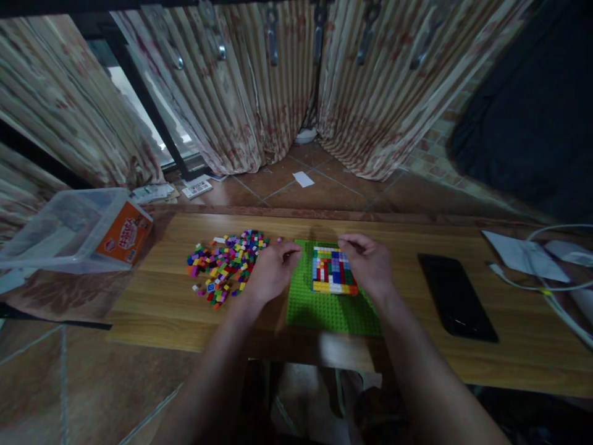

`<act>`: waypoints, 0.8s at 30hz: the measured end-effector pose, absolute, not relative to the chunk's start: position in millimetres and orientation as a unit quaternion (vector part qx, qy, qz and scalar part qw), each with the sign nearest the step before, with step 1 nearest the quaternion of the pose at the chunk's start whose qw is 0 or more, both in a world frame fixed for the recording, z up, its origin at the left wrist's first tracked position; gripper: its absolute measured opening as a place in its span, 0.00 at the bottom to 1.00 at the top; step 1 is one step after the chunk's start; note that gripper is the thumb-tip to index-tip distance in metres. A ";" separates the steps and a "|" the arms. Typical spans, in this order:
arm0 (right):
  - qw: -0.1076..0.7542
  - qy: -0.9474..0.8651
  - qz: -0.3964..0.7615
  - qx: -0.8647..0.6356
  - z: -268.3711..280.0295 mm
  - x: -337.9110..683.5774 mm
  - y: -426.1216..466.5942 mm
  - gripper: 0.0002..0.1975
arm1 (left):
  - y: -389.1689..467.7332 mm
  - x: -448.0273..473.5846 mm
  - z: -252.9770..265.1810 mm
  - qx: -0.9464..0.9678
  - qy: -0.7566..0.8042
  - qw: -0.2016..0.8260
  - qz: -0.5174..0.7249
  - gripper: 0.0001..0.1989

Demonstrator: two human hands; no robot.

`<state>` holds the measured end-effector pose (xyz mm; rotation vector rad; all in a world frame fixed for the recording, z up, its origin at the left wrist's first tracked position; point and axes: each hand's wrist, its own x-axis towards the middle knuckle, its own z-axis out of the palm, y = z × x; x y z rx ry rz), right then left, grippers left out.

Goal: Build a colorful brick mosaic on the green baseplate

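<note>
A green studded baseplate [333, 314] lies on the wooden table. On it is a roughly square build of toy bricks [334, 271] in red, blue, yellow, white and other colours. My left hand [274, 269] is above the plate's left edge, thumb and fingers pinched together; anything between them is too small to make out. Over the build's right side is my right hand [370, 262], its fingertips closed near the upper right corner, and what they hold, if anything, is hidden. Left of my left hand spreads a pile of loose small bricks [227, 262] in many colours.
A black phone or tablet [458, 296] lies on the table [157, 296] to the right. Beyond it are white cables [514, 284] and a white sheet [523, 254]. A clear plastic box [69, 228] with an orange label stands at the far left. Striped curtains [259, 105] hang behind.
</note>
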<state>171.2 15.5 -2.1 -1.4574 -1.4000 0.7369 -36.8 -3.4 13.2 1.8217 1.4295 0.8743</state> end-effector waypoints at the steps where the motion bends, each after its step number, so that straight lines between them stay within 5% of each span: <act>1: 0.470 -0.588 0.305 -0.584 -1.4 170.9 14.6 0.12 | -3.8 -31.1 10.2 0.687 0.533 0.354 0.344 0.10; 14: 0.370 -0.771 0.242 -0.458 11.9 170.1 0.2 0.09 | 1.7 -0.6 3.1 0.495 0.443 0.621 0.416 0.11; 24: 0.358 -0.767 0.179 -0.501 -0.7 177.9 6.1 0.06 | 2.7 -5.1 0.1 0.581 0.498 0.522 0.376 0.12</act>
